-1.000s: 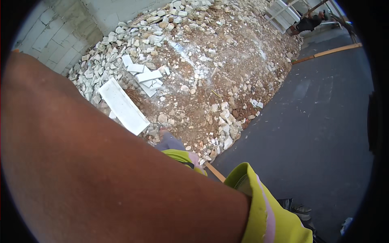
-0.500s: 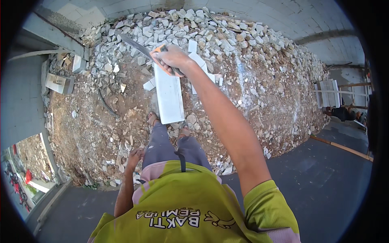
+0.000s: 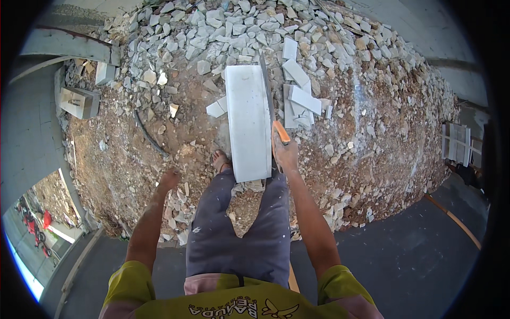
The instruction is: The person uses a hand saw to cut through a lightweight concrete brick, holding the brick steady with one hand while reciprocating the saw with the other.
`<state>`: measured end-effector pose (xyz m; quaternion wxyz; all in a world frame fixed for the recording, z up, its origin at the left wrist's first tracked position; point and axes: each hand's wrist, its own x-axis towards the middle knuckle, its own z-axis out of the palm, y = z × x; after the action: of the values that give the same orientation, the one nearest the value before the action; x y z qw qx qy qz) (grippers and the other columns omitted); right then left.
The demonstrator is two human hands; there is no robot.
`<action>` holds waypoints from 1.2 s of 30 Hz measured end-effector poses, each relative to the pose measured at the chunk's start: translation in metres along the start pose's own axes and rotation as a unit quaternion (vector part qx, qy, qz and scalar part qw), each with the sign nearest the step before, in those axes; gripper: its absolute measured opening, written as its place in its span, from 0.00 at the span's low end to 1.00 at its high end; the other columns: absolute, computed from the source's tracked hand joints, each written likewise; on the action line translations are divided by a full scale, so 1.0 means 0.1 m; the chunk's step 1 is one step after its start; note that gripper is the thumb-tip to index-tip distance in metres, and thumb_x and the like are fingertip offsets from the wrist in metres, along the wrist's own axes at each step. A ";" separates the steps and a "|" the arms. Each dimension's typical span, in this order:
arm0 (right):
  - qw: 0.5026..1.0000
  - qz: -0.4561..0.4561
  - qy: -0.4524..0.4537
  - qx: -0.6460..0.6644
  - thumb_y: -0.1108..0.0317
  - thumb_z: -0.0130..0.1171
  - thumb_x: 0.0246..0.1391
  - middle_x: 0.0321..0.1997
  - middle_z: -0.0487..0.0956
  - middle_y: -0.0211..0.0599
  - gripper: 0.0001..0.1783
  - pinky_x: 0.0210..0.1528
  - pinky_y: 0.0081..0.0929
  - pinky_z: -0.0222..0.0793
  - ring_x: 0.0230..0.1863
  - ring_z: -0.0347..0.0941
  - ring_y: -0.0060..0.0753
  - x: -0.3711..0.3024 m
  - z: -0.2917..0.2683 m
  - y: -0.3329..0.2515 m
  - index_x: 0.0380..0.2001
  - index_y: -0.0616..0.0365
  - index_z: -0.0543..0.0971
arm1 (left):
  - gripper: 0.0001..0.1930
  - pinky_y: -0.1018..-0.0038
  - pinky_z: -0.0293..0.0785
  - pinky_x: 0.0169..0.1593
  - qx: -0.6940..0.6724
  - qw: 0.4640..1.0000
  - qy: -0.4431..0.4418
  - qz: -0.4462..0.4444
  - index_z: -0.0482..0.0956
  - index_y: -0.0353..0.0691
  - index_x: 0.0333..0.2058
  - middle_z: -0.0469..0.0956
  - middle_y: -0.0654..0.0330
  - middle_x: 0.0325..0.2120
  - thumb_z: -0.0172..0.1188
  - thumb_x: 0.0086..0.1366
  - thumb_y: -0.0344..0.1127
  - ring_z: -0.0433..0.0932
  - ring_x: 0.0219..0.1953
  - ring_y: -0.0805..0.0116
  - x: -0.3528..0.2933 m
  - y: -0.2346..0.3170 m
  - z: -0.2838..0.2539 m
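Note:
My right hand [image 3: 286, 154] is closed round the orange handle [image 3: 282, 132] of a hand saw. Its long dark blade [image 3: 267, 87] points away from me, along the right side of a long white block [image 3: 247, 122]. Whether the blade touches the block cannot be told. The block stands lengthwise before me, its near end by my legs. Off to the left, my left hand [image 3: 170, 179] hangs above the rubble with fingers loosely curled and nothing visible in them. Right of the saw lie several white cut pieces [image 3: 304, 100]; one more white piece [image 3: 217, 108] is left of the block.
Pale broken stones [image 3: 228, 29] cover the far ground, with brown soil and rubble [image 3: 122, 154] nearer. A dark hose [image 3: 147, 135] curves across the left. Block pieces [image 3: 79, 102] sit by the left wall. Behind my feet is a dark grey floor [image 3: 382, 260].
My right hand has brought the saw back toward me and to the block's right side, blade now turned lengthwise. My left hand has moved forward a little. The view has tilted and shifted.

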<state>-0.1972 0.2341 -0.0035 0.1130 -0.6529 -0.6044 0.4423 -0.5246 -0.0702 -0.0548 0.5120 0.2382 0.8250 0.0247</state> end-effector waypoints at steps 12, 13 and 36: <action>0.994 0.026 -0.070 0.075 0.62 0.60 0.59 0.14 0.71 0.41 0.17 0.31 0.36 0.67 0.16 0.64 0.41 0.72 0.50 0.20 0.24 0.67 0.77 | 0.56 0.49 0.66 0.62 0.121 0.974 0.125 0.144 0.42 0.53 0.70 0.44 0.27 0.65 0.72 0.50 0.51 0.49 0.66 0.26 2.72 2.90 0.37; 0.995 0.026 -0.068 0.067 0.62 0.60 0.59 0.14 0.71 0.41 0.17 0.31 0.36 0.67 0.16 0.64 0.41 0.74 0.40 0.30 0.24 0.67 0.77 | 0.60 0.47 0.66 0.61 0.169 0.967 0.136 0.135 0.38 0.55 0.71 0.37 0.27 0.66 0.74 0.48 0.51 0.42 0.67 0.23 2.74 3.15 0.48; 0.981 0.107 -0.124 0.103 0.66 0.56 0.62 0.14 0.70 0.34 0.14 0.22 0.28 0.61 0.17 0.65 0.22 0.58 -0.08 -0.40 0.27 0.67 0.75 | 0.74 0.47 0.55 0.67 0.375 0.913 0.109 0.113 0.28 0.33 0.68 0.25 0.37 0.69 0.80 0.39 0.50 0.29 0.72 0.36 2.92 3.36 0.37</action>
<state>-0.2262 0.2989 0.0025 0.0561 -0.6387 -0.4917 0.5891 -0.4754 0.3416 -0.2199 0.2856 0.5006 0.7915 -0.2032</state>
